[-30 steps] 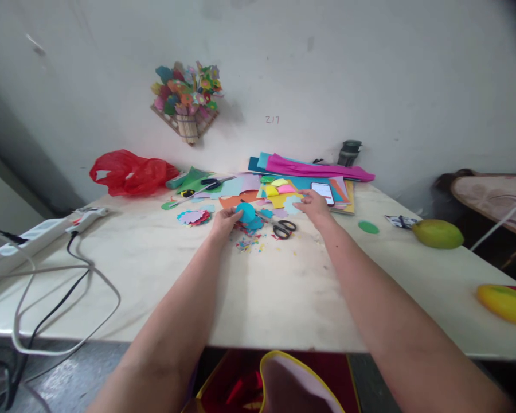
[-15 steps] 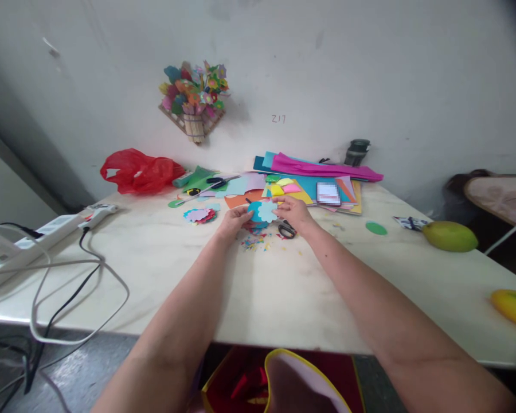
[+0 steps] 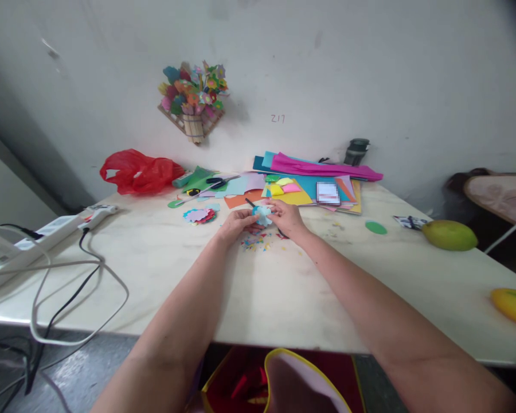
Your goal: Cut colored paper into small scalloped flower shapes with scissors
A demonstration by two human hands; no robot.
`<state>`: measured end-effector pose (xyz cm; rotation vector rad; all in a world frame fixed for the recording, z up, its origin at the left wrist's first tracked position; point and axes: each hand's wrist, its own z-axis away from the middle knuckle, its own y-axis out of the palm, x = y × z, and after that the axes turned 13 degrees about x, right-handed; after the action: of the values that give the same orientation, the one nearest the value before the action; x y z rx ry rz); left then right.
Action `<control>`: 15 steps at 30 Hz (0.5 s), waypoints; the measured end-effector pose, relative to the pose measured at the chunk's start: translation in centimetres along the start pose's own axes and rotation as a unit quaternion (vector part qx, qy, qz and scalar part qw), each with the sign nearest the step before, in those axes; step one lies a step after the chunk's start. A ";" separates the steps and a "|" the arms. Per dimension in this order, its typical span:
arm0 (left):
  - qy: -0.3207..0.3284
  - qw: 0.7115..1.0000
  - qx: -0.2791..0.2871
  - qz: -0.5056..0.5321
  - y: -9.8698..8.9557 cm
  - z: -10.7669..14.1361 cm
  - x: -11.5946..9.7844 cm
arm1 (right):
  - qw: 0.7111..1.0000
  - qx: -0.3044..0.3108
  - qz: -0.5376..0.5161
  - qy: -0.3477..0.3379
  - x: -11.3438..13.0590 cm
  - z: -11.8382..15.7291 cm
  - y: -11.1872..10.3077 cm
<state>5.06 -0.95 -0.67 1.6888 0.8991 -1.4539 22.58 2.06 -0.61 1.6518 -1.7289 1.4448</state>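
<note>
A light blue scalloped paper piece (image 3: 263,214) is held between my two hands above the table, with darker blue paper at its left edge. My left hand (image 3: 238,223) pinches it from the left, and my right hand (image 3: 287,219) grips its right side. Small coloured paper scraps (image 3: 257,243) lie just below. The black scissors by my right hand are mostly hidden. To the left sits a pile of scalloped paper pieces (image 3: 199,215), pink, red and blue.
Coloured sheets (image 3: 303,166) and a phone (image 3: 328,193) lie at the back. Other scissors (image 3: 217,182) and a red bag (image 3: 140,172) are back left. Cables and a power strip (image 3: 38,244) occupy the left. A green paper oval (image 3: 375,228) and mango (image 3: 450,235) are right.
The light blue piece has moved left over the darker blue one, which is now mostly covered. My right hand has shifted left, closer to my left hand, hiding more of the scissors.
</note>
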 end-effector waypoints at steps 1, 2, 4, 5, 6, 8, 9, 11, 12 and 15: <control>-0.002 1.000 -0.001 -0.003 0.0 0.0 0.0 | 1.000 0.004 0.003 -0.001 0.0 0.0 0.1; -0.003 1.000 -0.003 -0.005 0.0 -0.1 0.1 | 1.000 0.007 0.003 -0.002 0.0 0.0 0.2; -0.001 1.000 -0.009 -0.003 -0.1 -0.2 0.3 | 1.000 0.000 -0.005 -0.005 0.1 0.0 0.2; 0.001 1.000 -0.010 -0.001 -0.2 -0.3 0.4 | 1.000 -0.013 -0.010 -0.005 0.1 0.0 0.1; 0.003 1.000 -0.010 0.001 -0.2 -0.3 0.5 | 0.999 -0.033 -0.018 0.000 0.1 -0.1 -0.1; 0.005 1.000 -0.005 0.004 -0.4 -0.4 0.6 | 0.996 -0.081 -0.038 0.025 0.1 -0.1 -0.5; 0.006 1.000 -0.002 0.004 -0.5 -0.4 0.6 | 0.992 -0.101 -0.051 0.048 0.0 -0.1 -0.8; 0.007 1.000 0.002 0.007 -0.7 -0.4 0.7 | 0.986 -0.116 -0.080 0.091 0.0 -0.1 -1.2; 0.006 1.000 0.003 0.009 -0.8 -0.4 0.7 | 0.983 -0.113 -0.098 0.107 0.0 0.0 -1.3; 0.004 1.000 0.011 0.018 -1.1 -0.5 0.9 | 0.974 -0.084 -0.163 0.134 0.6 0.2 -1.2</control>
<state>4.43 0.06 -1.62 1.7192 0.8558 -1.4404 23.57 1.82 0.25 1.4890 -1.3228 1.2626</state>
